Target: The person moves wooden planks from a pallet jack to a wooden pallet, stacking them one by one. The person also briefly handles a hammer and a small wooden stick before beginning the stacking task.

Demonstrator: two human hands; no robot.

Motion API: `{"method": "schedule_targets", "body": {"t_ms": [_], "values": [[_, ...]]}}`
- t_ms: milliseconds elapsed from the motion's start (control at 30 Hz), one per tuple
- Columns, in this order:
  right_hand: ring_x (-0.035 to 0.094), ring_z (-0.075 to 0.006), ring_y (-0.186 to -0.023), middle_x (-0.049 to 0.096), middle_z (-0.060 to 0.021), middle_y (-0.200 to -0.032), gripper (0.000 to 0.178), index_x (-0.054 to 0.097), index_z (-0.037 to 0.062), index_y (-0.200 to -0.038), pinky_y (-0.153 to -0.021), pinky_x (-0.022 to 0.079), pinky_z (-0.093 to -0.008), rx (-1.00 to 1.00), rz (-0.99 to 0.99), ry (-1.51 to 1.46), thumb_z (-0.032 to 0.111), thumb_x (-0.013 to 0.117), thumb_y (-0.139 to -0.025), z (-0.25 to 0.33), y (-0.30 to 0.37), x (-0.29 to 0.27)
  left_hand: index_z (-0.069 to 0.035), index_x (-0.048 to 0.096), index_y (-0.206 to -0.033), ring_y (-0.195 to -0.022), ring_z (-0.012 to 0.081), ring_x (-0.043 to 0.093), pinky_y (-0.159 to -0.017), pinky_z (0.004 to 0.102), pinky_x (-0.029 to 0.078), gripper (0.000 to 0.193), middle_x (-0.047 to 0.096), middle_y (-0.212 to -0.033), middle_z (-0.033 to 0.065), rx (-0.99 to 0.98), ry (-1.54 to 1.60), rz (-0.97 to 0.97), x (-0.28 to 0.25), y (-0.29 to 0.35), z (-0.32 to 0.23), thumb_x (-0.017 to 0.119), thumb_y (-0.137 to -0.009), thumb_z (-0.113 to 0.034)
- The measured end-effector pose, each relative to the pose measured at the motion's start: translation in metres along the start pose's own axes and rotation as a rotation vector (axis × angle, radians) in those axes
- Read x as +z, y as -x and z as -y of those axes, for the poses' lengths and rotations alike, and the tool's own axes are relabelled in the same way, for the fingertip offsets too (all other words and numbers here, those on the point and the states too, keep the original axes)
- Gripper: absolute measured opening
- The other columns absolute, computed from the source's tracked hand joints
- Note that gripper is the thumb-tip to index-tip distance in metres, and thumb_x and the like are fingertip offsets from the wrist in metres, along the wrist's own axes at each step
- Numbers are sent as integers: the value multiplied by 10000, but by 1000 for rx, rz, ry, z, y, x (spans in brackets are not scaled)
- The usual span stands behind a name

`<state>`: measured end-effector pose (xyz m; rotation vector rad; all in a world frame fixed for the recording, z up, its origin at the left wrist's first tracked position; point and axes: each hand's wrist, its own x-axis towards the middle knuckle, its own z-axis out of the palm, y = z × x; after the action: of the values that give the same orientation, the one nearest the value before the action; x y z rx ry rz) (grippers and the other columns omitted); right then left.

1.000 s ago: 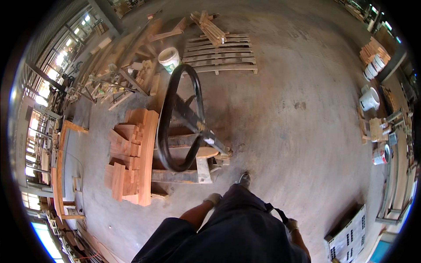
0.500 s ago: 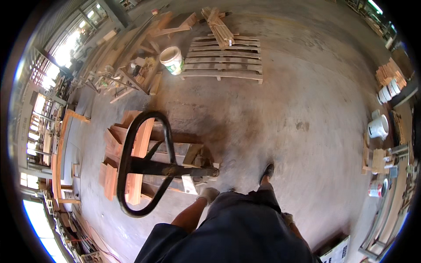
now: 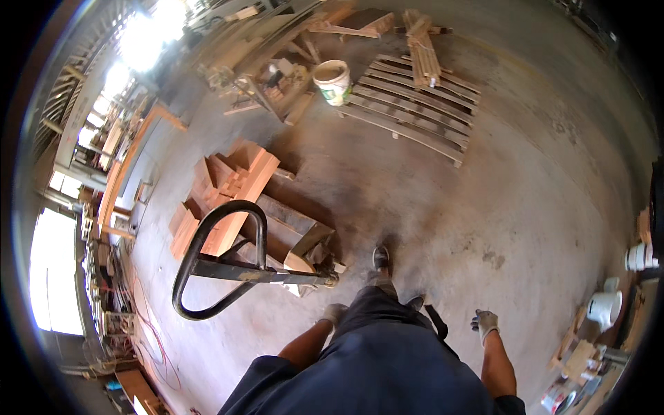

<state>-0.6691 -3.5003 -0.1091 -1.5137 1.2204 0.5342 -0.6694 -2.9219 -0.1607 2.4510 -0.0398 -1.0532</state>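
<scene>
My left hand (image 3: 335,315), in a pale work glove, hangs beside my left thigh, close to the foot of a pallet jack's black loop handle (image 3: 261,274) but apart from it. Its fingers are too hidden to make out. My right hand (image 3: 487,322) swings out to the right over the floor in a grey glove with dark fingertips. Nothing shows in it, and its fingers are loosely bent and apart. Beyond the handle, reddish wooden boards (image 3: 238,200) lie stacked on the pallet jack, left of my feet.
A slatted wooden pallet (image 3: 415,107) with a bundle of wood strips (image 3: 423,52) lies ahead. Beside it stands a white bucket (image 3: 333,83). Wood scraps fill a rack (image 3: 273,86) at the far left. White buckets (image 3: 604,309) line the right side; a hose (image 3: 162,346) crosses the left floor.
The view has turned left, so the pallet and bucket sit farther right. My right hand has swung outward from my side. My other foot is now forward. The left hand stays by my thigh.
</scene>
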Motion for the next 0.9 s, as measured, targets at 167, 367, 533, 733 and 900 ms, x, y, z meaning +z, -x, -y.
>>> {"method": "schedule_targets", "body": {"t_ms": [167, 367, 533, 733, 900], "values": [[657, -263, -581, 674, -156, -784, 276, 622, 5, -953, -490, 541, -404, -33, 185, 60, 278, 650, -930, 35, -33, 37, -164, 740, -978, -1029, 358, 649, -881, 423, 505, 371, 692, -1066, 166, -107, 121, 18, -20, -34, -34, 515, -901, -448], [617, -157, -753, 712, -86, -875, 250, 708, 1, -972, -688, 483, -319, -459, 270, 572, 238, 633, -946, 132, 21, 65, -149, 740, -1065, -1035, 367, 648, -902, 434, 487, 387, 688, -1095, 179, -163, 324, -4, -75, -131, -37, 538, -884, -426], [676, -341, -909, 712, -169, -928, 349, 728, 82, -916, -777, 524, -464, -334, 218, 745, 381, 561, -849, 233, 25, 111, -152, 737, -1089, -1093, 343, 627, -955, 416, 468, 355, 677, -1157, 148, -146, 282, -80, -155, -189, -24, 547, -891, -378], [671, -368, -843, 707, -169, -879, 191, 723, 115, -868, -729, 539, -470, -1080, 237, 1430, 192, 549, -847, 260, -168, 122, -142, 721, -1128, -1168, 350, 586, -1011, 416, 437, 366, 658, -1223, 138, -356, 695, -258, -272, -196, -78, 567, -894, -378], [687, -320, -795, 709, -151, -865, 205, 707, 86, -876, -686, 551, -438, -1344, 441, 1675, 198, 535, -872, 325, -294, 174, -124, 717, -1096, -1117, 364, 602, -971, 427, 452, 361, 667, -1172, 164, -413, 616, -306, -250, -194, -67, 544, -897, -372]]}}
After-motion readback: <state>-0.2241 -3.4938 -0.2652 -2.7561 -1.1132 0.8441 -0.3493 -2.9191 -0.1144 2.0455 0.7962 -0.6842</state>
